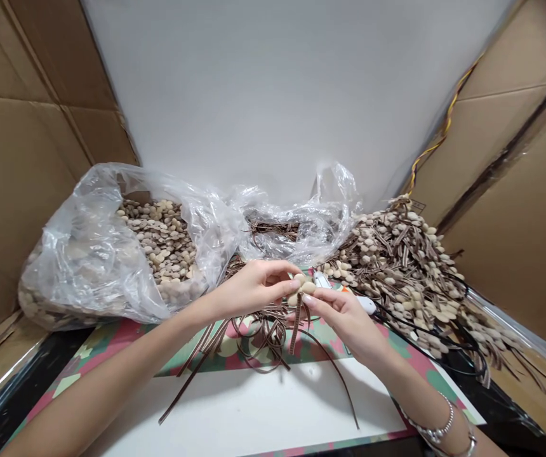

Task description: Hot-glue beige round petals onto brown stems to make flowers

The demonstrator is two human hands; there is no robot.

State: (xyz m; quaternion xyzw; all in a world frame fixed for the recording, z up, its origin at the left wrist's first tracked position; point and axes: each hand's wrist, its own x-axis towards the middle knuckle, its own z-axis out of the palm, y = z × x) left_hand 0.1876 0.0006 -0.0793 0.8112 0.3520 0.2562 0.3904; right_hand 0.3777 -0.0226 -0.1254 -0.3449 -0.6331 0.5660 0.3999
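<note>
A small beige flower-shaped piece [308, 287] with rounded padded lobes is held up between my two hands. My left hand [247, 289] pinches its left side between thumb and fingers. From the right, my right hand [349, 320] grips the same piece, its thumb beside the top of a brown striped ribbon [295, 327]. That ribbon hangs down from the piece; whether it is fixed there I cannot tell. Below and behind the hands lie loose brown ribbons [266, 336], some curled, others straight. My right fingertips are partly hidden.
At left, a clear plastic bag [106, 254] holds many beige padded pieces [163, 238]. Another bag [323, 225] contains brown ribbons. A heap of ribboned pieces [397, 266] lies right, near a white tool [367, 305] and black cable [411, 327]. Cardboard walls [515, 209] flank the white board [254, 406].
</note>
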